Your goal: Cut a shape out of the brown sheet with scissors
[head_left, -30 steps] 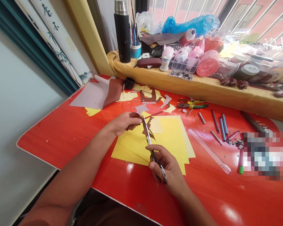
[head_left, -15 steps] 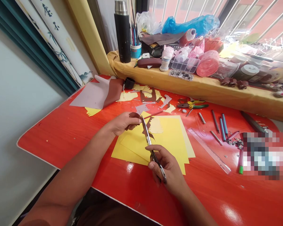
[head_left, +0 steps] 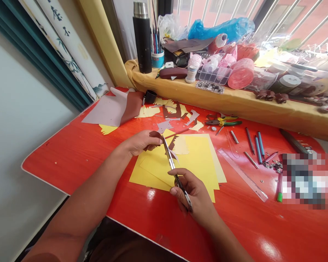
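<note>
Between the thumb and fingers of my left hand [head_left: 142, 142] is a small curled brown piece of leather-like sheet [head_left: 154, 134]. My right hand [head_left: 192, 193] grips a pair of scissors [head_left: 169, 156], fingers around the handles. The long blades point away from me, almost closed, with their tips at the held piece beside my left fingertips. A narrow strip [head_left: 175, 156] with a greyish side hangs by the blades; where it joins is hard to see. Below lie overlapping yellow sheets [head_left: 153, 171], with a cream cut-out [head_left: 182, 145] on top.
Brown and cream scraps [head_left: 172, 109] litter the far side of the red table [head_left: 71, 156]. A larger brown sheet [head_left: 106, 107] lies left of them. Pliers [head_left: 224, 121], a clear ruler [head_left: 243, 174] and several pens [head_left: 259, 143] lie to the right. A black flask [head_left: 142, 43] stands on the sill.
The scissor blades have drawn closer together at the held piece. The hanging strip has turned and now shows its greyish side. Both hands stay in almost the same place.
</note>
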`<action>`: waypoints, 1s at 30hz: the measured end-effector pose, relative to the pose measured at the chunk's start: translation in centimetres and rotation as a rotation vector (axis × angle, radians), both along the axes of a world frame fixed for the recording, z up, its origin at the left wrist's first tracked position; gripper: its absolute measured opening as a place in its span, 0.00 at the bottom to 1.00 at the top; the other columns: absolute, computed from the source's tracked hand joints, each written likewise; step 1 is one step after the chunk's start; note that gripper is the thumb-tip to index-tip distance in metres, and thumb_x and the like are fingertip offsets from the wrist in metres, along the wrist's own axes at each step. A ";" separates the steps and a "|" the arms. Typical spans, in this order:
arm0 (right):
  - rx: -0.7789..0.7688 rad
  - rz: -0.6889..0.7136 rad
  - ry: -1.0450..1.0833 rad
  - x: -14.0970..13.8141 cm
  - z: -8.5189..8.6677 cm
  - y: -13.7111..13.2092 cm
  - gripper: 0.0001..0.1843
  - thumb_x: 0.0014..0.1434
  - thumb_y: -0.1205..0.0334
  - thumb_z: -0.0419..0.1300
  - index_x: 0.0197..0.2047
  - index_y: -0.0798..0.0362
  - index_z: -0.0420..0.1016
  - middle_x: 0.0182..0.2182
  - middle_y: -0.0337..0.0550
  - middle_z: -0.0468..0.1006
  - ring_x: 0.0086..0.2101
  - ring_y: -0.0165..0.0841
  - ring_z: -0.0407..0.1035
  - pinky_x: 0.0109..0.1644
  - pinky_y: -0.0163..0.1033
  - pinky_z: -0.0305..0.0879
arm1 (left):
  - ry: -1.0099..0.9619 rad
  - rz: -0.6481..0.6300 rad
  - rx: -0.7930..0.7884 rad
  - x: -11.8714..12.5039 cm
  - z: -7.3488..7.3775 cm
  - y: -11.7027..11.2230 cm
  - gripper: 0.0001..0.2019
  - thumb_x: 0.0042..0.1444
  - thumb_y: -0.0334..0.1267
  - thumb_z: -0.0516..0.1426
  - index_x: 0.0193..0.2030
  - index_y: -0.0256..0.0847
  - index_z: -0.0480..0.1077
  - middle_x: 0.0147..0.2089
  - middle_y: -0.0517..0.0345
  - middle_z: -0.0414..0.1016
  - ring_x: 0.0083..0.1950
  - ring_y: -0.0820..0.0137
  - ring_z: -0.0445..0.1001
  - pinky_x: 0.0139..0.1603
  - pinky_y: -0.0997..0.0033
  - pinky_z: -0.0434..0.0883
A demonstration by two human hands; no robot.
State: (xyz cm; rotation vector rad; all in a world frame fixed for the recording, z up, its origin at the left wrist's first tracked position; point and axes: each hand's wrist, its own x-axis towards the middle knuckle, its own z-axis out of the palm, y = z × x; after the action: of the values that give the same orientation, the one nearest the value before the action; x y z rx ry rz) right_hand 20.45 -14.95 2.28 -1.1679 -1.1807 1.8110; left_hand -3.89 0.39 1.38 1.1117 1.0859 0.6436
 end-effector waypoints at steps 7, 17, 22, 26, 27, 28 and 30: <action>-0.012 -0.004 0.000 0.0 -0.1 0.1 0.25 0.64 0.43 0.75 0.55 0.48 0.77 0.22 0.22 0.63 0.12 0.25 0.60 0.17 0.32 0.51 | 0.007 0.004 0.002 0.1 -0.1 0.0 0.11 0.44 0.42 0.71 0.31 0.39 0.77 0.23 0.64 0.64 0.24 0.75 0.58 0.27 0.70 0.49; 0.064 -0.175 -0.027 0.1 -0.6 0.4 0.29 0.65 0.37 0.73 0.57 0.49 0.79 0.21 0.23 0.64 0.12 0.26 0.61 0.19 0.33 0.55 | -0.128 0.211 -0.065 1.8 0.9 -0.8 0.15 0.49 0.43 0.76 0.33 0.38 0.77 0.25 0.63 0.71 0.25 0.75 0.64 0.25 0.73 0.55; 0.131 -0.329 -0.047 0.6 -0.9 1.2 0.32 0.64 0.33 0.73 0.57 0.50 0.80 0.20 0.23 0.60 0.12 0.27 0.62 0.19 0.34 0.55 | -0.239 0.285 -0.135 3.2 0.1 -1.7 0.12 0.50 0.38 0.75 0.39 0.37 0.83 0.38 0.50 0.87 0.35 0.67 0.79 0.33 0.71 0.70; 0.129 -0.411 -0.055 0.9 -0.9 1.5 0.34 0.61 0.32 0.75 0.56 0.50 0.80 0.21 0.23 0.61 0.12 0.28 0.62 0.18 0.35 0.55 | -0.301 0.254 -0.123 3.9 -0.5 -2.2 0.15 0.52 0.38 0.75 0.46 0.35 0.85 0.44 0.46 0.89 0.40 0.64 0.83 0.39 0.69 0.76; 0.126 -0.426 -0.060 0.9 -0.9 1.5 0.34 0.61 0.32 0.75 0.56 0.50 0.79 0.21 0.23 0.62 0.13 0.28 0.62 0.18 0.35 0.56 | -0.332 0.235 -0.120 4.0 -0.5 -2.4 0.16 0.53 0.38 0.75 0.47 0.35 0.85 0.45 0.45 0.89 0.41 0.63 0.84 0.40 0.68 0.77; 0.123 -0.438 -0.063 1.0 -0.9 1.5 0.34 0.61 0.32 0.75 0.56 0.50 0.79 0.21 0.23 0.62 0.13 0.28 0.62 0.18 0.35 0.56 | -0.363 0.213 -0.120 4.2 -0.5 -2.5 0.15 0.53 0.37 0.75 0.47 0.35 0.86 0.46 0.45 0.89 0.41 0.63 0.84 0.40 0.68 0.78; 0.127 -0.455 -0.062 1.0 -1.0 1.6 0.33 0.62 0.33 0.74 0.57 0.50 0.79 0.21 0.24 0.63 0.13 0.28 0.62 0.19 0.34 0.56 | -0.420 0.177 -0.120 4.6 -0.5 -2.8 0.14 0.56 0.36 0.74 0.48 0.36 0.86 0.47 0.44 0.89 0.43 0.62 0.85 0.41 0.67 0.80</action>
State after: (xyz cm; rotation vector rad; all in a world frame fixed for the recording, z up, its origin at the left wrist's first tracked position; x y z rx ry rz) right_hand 21.49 -13.39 1.28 -1.3017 -0.9519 1.3489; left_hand 0.71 -2.46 0.89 0.7375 0.8497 0.8939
